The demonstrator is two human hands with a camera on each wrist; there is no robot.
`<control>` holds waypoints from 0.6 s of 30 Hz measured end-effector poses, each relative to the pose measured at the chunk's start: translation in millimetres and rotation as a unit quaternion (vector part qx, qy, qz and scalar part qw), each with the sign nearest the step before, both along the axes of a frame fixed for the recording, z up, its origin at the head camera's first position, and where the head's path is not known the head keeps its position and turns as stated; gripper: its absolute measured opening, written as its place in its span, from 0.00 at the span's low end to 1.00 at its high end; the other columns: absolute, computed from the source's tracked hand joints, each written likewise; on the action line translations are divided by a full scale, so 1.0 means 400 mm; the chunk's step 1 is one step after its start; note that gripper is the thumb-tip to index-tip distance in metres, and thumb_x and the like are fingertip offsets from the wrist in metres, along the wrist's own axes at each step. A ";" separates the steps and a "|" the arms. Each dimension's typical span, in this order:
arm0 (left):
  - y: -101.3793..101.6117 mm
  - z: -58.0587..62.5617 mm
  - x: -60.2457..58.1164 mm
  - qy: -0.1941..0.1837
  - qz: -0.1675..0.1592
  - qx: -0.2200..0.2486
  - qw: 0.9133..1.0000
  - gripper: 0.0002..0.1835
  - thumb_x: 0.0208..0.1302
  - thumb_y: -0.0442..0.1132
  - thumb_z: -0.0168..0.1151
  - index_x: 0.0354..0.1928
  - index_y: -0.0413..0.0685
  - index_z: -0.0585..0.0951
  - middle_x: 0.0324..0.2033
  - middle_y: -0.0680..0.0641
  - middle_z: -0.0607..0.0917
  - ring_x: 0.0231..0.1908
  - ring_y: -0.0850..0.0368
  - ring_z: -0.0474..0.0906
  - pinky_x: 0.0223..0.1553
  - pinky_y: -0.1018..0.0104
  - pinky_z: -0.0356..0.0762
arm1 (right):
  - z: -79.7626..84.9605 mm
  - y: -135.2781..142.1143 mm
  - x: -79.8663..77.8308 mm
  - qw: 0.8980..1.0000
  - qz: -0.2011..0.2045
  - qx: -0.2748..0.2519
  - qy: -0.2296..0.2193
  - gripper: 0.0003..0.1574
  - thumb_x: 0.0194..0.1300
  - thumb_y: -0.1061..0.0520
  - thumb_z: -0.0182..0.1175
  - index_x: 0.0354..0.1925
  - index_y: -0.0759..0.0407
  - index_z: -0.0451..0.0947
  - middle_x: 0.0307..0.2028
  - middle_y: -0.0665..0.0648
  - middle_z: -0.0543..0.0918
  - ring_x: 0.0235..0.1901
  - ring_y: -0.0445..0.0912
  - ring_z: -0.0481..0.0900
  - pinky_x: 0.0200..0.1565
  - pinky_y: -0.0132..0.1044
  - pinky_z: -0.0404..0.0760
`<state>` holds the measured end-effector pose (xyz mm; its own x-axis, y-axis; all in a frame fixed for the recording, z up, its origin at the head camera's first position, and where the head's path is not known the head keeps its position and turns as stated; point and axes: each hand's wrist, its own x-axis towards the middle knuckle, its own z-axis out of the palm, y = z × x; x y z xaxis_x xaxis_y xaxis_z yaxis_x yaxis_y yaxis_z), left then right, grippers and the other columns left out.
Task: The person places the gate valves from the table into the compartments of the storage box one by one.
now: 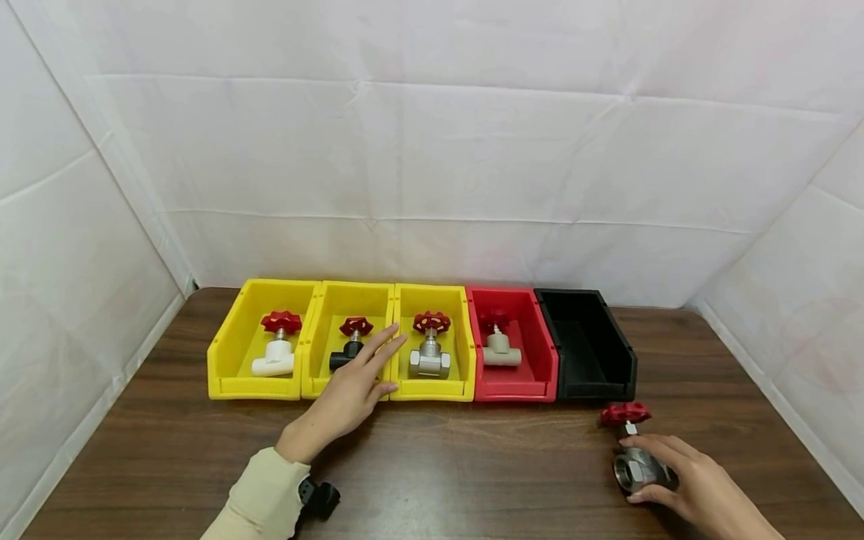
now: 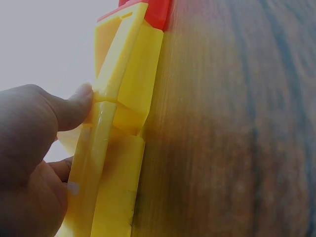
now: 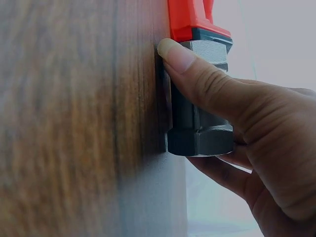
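Observation:
My right hand (image 1: 702, 484) grips a metal valve with a red handwheel (image 1: 625, 413) on the table, in front of the black bin. The right wrist view shows the thumb along the side of its hexagonal steel body (image 3: 200, 140), with other fingers behind. My left hand (image 1: 347, 394) reaches over the front of the yellow bins with its fingers extended. It partly covers a black valve (image 1: 343, 358) in the second yellow bin (image 1: 324, 390). In the left wrist view, its thumb (image 2: 79, 103) is right at a yellow bin's rim. A silver valve (image 1: 430, 361) lies in the third yellow bin (image 1: 432, 390), close to the fingertips.
The first yellow bin (image 1: 250, 388) holds a white valve (image 1: 275, 360), and the red bin (image 1: 516, 391) a beige valve (image 1: 502, 352). At the row's right end stands the black bin (image 1: 597, 390). White sheeting (image 1: 432, 150) rises behind the brown wooden table (image 1: 472, 465).

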<state>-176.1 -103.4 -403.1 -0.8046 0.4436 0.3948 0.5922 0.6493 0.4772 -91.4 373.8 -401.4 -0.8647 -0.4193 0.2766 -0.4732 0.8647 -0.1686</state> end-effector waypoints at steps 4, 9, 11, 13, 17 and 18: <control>0.000 0.001 0.000 0.000 0.000 0.000 1.000 0.38 0.63 0.38 0.64 0.73 0.50 0.59 0.72 0.47 0.55 0.15 0.66 0.57 0.22 0.73 0.67 | 0.000 -0.003 0.000 1.000 0.007 0.000 0.014 0.42 0.37 0.46 0.78 0.54 0.46 0.78 0.41 0.44 0.78 0.37 0.38 0.77 0.29 0.36 0.78; 0.000 0.002 -0.001 0.000 0.001 -0.001 1.000 0.38 0.63 0.39 0.63 0.73 0.50 0.59 0.72 0.47 0.55 0.14 0.66 0.56 0.21 0.73 0.66 | 0.002 -0.007 -0.002 1.000 0.010 0.004 0.020 0.43 0.36 0.47 0.79 0.54 0.47 0.78 0.41 0.44 0.78 0.37 0.38 0.77 0.30 0.36 0.78; 0.001 0.003 -0.001 -0.001 0.000 -0.002 1.000 0.38 0.63 0.39 0.63 0.73 0.50 0.59 0.72 0.47 0.55 0.14 0.67 0.56 0.21 0.73 0.66 | 0.003 -0.010 -0.002 1.000 0.011 0.004 0.021 0.43 0.36 0.47 0.79 0.54 0.47 0.78 0.41 0.44 0.78 0.37 0.38 0.77 0.30 0.36 0.78; 0.001 0.003 -0.001 -0.002 0.000 -0.003 1.000 0.38 0.63 0.39 0.63 0.73 0.50 0.59 0.72 0.47 0.55 0.14 0.67 0.55 0.21 0.73 0.66 | 0.003 -0.012 -0.003 1.000 0.012 0.005 0.021 0.43 0.36 0.46 0.79 0.54 0.47 0.78 0.41 0.43 0.78 0.37 0.37 0.77 0.29 0.36 0.78; 0.001 0.005 0.000 -0.003 0.000 -0.002 1.000 0.38 0.63 0.39 0.63 0.73 0.50 0.59 0.72 0.46 0.55 0.14 0.67 0.56 0.21 0.73 0.66 | 0.006 -0.017 -0.008 0.999 0.021 0.008 0.033 0.43 0.35 0.46 0.79 0.54 0.47 0.78 0.41 0.43 0.78 0.36 0.37 0.77 0.29 0.36 0.78; 0.001 0.005 0.000 -0.004 0.000 -0.002 1.000 0.38 0.63 0.39 0.63 0.73 0.50 0.59 0.72 0.46 0.55 0.14 0.66 0.56 0.21 0.73 0.66 | 0.008 -0.018 -0.009 0.999 0.023 0.009 0.038 0.43 0.35 0.47 0.79 0.54 0.47 0.79 0.41 0.43 0.78 0.36 0.37 0.77 0.30 0.36 0.78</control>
